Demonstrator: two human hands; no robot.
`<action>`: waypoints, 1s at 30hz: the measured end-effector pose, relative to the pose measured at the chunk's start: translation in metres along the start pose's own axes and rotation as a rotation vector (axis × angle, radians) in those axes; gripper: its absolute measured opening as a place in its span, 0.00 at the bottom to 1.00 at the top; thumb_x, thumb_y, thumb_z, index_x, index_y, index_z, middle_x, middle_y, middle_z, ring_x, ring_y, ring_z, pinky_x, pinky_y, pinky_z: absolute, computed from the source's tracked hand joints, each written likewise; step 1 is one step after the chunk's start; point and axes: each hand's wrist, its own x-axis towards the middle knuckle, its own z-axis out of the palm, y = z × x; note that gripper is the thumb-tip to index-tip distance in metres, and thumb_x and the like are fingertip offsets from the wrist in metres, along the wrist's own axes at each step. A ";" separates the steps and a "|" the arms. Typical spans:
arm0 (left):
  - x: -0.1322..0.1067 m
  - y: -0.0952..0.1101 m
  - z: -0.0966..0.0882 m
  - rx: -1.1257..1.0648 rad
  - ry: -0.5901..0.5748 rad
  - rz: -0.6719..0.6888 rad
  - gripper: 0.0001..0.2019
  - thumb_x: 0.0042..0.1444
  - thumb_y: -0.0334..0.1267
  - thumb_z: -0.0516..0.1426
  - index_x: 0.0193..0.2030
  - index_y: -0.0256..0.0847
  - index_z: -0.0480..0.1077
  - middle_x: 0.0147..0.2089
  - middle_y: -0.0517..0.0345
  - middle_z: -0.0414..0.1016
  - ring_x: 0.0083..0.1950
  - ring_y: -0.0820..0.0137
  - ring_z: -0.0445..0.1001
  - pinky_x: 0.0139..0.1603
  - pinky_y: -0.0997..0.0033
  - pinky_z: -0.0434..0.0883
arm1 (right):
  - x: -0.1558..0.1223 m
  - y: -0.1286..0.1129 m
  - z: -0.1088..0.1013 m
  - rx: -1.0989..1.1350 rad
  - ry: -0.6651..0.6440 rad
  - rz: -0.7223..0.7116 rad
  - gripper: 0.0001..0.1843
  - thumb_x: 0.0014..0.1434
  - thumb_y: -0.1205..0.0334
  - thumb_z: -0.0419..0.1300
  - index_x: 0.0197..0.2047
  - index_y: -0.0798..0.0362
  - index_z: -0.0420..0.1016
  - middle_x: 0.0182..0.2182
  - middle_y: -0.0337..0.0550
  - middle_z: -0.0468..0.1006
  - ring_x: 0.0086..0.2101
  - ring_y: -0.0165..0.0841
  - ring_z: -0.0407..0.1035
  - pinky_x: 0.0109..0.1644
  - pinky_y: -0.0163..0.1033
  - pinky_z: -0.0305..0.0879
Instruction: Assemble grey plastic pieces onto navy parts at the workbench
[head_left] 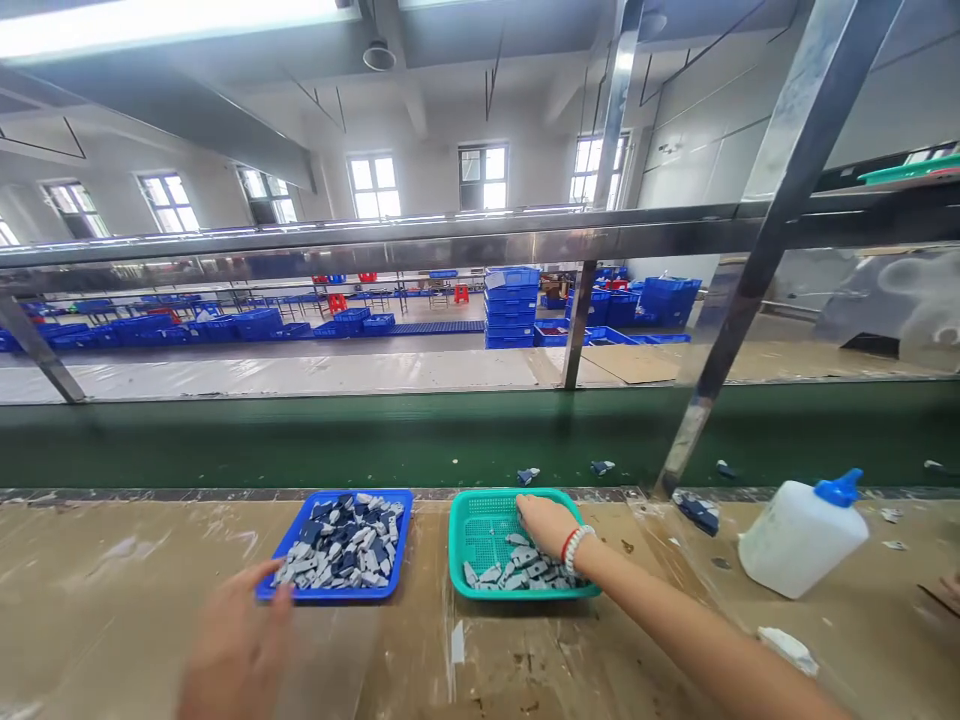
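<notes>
A blue tray [401,542] full of small grey and dark blue parts [341,545] sits on the brown worktop. To its right, a teal mesh tray [480,525] holds several grey parts [517,572] along its near side. My left hand [236,645] hovers at the near left corner of the blue tray, fingers spread and blurred, holding nothing. My right hand [546,522] reaches into the teal tray; its fingers curl down over the mesh at the far side. A beaded bracelet is on that wrist. Whether the fingers hold a part is hidden.
A white squeeze bottle with a blue cap [802,535] lies tilted at the right. A green conveyor belt [375,440] runs behind the trays with a few loose parts [600,467] on it. Slanted metal frame posts [720,370] rise ahead. Stacked blue crates [511,305] stand far off.
</notes>
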 end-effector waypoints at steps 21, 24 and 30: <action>0.124 0.086 0.330 0.405 -1.197 0.709 0.10 0.60 0.41 0.57 0.42 0.35 0.71 0.43 0.53 0.74 0.42 0.67 0.74 0.46 0.59 0.72 | -0.145 -0.077 -0.116 0.675 -0.020 0.819 0.16 0.51 0.51 0.67 0.41 0.52 0.80 0.34 0.45 0.80 0.34 0.34 0.75 0.40 0.38 0.74; 0.133 0.075 0.309 0.353 -1.017 0.617 0.11 0.59 0.42 0.57 0.43 0.35 0.70 0.44 0.52 0.73 0.44 0.65 0.72 0.48 0.57 0.70 | -0.171 -0.098 -0.098 0.346 -0.069 0.611 0.11 0.58 0.55 0.62 0.38 0.51 0.81 0.31 0.44 0.79 0.31 0.31 0.73 0.37 0.36 0.72; 0.110 0.073 0.187 0.125 -0.535 0.470 0.13 0.56 0.43 0.58 0.44 0.37 0.66 0.48 0.48 0.70 0.51 0.60 0.68 0.53 0.59 0.65 | -0.208 -0.127 -0.054 0.024 -0.069 0.200 0.17 0.68 0.58 0.48 0.39 0.53 0.77 0.31 0.43 0.78 0.32 0.30 0.73 0.36 0.33 0.69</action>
